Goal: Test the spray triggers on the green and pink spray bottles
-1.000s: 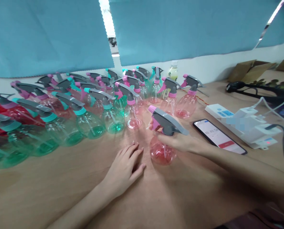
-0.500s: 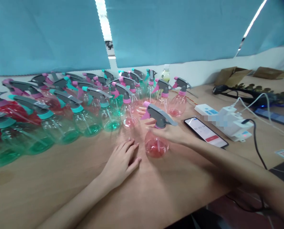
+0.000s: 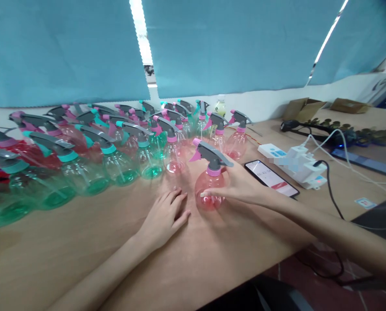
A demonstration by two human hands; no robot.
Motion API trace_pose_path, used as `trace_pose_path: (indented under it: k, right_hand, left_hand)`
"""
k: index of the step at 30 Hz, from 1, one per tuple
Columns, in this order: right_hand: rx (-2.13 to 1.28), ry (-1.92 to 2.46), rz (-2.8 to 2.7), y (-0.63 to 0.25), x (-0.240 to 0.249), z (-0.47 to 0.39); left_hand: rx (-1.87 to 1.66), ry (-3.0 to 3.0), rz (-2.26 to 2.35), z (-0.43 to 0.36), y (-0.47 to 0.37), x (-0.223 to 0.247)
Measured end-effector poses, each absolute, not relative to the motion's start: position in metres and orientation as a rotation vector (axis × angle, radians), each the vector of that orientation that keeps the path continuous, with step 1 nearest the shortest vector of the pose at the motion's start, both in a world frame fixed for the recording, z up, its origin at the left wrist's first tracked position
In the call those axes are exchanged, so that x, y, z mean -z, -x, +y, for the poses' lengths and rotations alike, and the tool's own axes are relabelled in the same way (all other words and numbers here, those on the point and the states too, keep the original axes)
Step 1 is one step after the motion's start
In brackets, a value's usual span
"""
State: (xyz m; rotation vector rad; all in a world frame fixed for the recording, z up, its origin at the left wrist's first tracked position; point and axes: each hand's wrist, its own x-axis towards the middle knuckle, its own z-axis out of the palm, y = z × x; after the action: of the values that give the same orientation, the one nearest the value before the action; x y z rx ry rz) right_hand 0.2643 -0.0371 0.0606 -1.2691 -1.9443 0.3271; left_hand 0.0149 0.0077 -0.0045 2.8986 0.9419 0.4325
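Note:
A pink spray bottle [image 3: 208,180] with a grey and pink trigger head stands upright on the wooden table, its nozzle pointing left. My right hand [image 3: 243,186] comes from the right and wraps around its round body. The thumb lies across the front; the other fingers are mostly hidden behind the bottle. To the left, my left hand [image 3: 162,218] rests palm down on the table with its fingers stretched out, apart from the bottle. Just beyond my hands is another pink spray bottle [image 3: 174,153], beside a green spray bottle [image 3: 151,162].
Several more green and pink spray bottles crowd the left and back. A phone [image 3: 272,179] showing a timer lies right of my right hand, near a white power strip [image 3: 273,153] with plugs and cables. Behind are cardboard boxes [image 3: 303,109] and a blue curtain [image 3: 244,47].
My right hand has moved from behind the bottle's neck down to its body, the thumb now across its front. The left hand stays put. The view has shifted slightly right.

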Motion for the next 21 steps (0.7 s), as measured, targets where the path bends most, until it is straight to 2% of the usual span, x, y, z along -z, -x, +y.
trace_pose_path:
  k: [6, 21]
  right_hand:
    - [-0.183, 1.458, -1.910, -0.275, -0.055, -0.033]
    - [-0.057, 1.706, -1.781, -0.266, -0.064, 0.057]
  left_hand:
    - [-0.421, -2.894, 0.943, 0.009, -0.014, 0.006]
    - [-0.403, -2.879, 0.932, 0.009, -0.014, 0.002]
